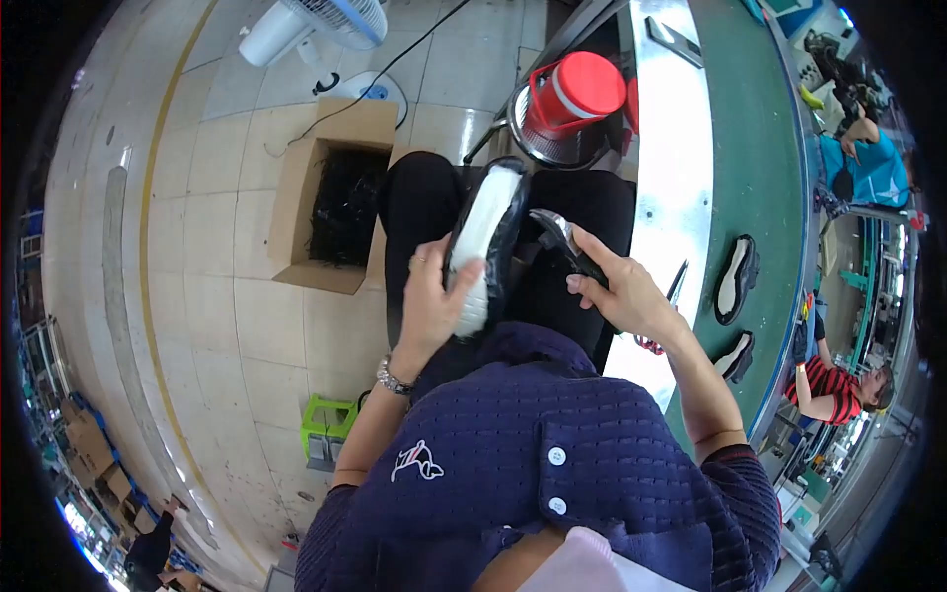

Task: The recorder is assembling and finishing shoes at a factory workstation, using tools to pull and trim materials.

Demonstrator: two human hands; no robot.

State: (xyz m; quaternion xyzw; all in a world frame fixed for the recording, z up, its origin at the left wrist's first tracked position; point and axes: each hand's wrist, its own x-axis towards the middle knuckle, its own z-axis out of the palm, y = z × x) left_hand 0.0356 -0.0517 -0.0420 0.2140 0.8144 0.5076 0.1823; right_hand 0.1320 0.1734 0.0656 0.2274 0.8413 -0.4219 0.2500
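Observation:
A black shoe [513, 212] with a whitish underside lies over my lap, its bottom turned up. My left hand [437, 296] grips it from the left side, with the thumb across the white underside near its lower end. Just right of the shoe, my right hand [628, 291] is closed around a hand tool with a curved metal head [554, 225] and a dark handle. The tool's head is close to the shoe's edge but apart from it. Whether the tool is a hammer or pincers I cannot make out.
On my right, a metal ledge [673, 128] borders a green conveyor belt [755, 148] carrying two more shoes [736, 279]. A red jug [587, 87] stands on a stool ahead. An open carton [340, 212] of black scraps and a white fan [330, 30] are left. Co-workers sit beyond the belt.

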